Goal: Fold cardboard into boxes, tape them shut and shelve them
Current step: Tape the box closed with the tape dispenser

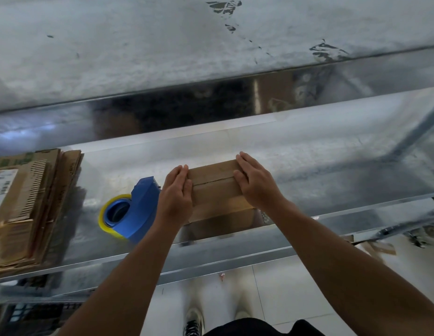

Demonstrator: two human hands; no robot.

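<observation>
A tape dispenser [136,209] lies just left of the box [216,187], flat cardboard [29,209] far left. The brown box sits at the table's [332,166] near edge, flaps meeting; my left hand [176,192] and right hand [256,183] press them, fingers straight.

The left forearm [128,267] and right forearm [332,241], both bare, reach in from the near edge and converge toward the far middle; the left hand [177,191] lies palm down, fingers straight and together, pointing far; the right hand [256,181] lies flat too, fingers straight, angled far-left; the hands are apart, each resting on one end of the box [216,187].
</observation>
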